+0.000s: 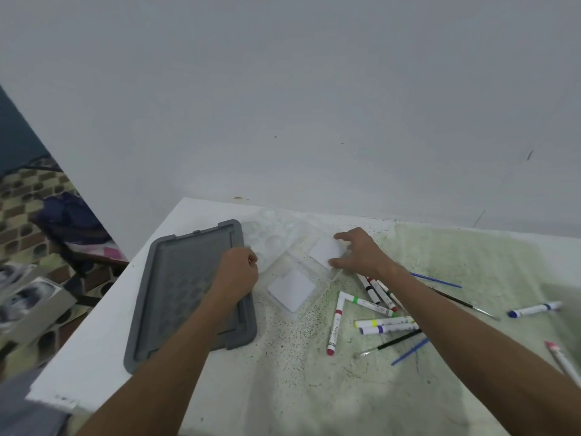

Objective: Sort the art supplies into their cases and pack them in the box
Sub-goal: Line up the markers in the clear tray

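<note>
Clear plastic, hard to see against the pale table [283, 388], makes up the case [294, 272] that both hands work on; it lies open near the table's far edge, and two white cards show through it, one [292, 289] in the nearer half and one [327, 251] in the farther half. Left of the case lies a grey lid [188, 294], flat, its long side running toward the person, its left rim close to the table's left edge.

From the near-left the left hand [237, 273] reaches across the lid's right rim, knuckles up and fingers curled at the case's left border; whether they pinch the plastic or only press against it cannot be told. Coming from the near-right, the right hand [358, 251] is spread over the case's far-right corner, thumb and forefinger wide apart on either side of the farther card, fingertips pressing on the plastic.

Right of the case, markers [377, 309] lie scattered and crossing one another, a few partly under the right forearm. Among them rest a dark-handled brush [390, 343] and thin blue sticks [410, 350]. Farther right of the case lies a blue-capped marker [534, 309], well apart from the rest, with another brush [465, 305] between it and the forearm. Bare tabletop stretches from the case toward the person, between the two forearms. Beyond the case the table meets a plain wall [314, 105] with little room behind.
</note>
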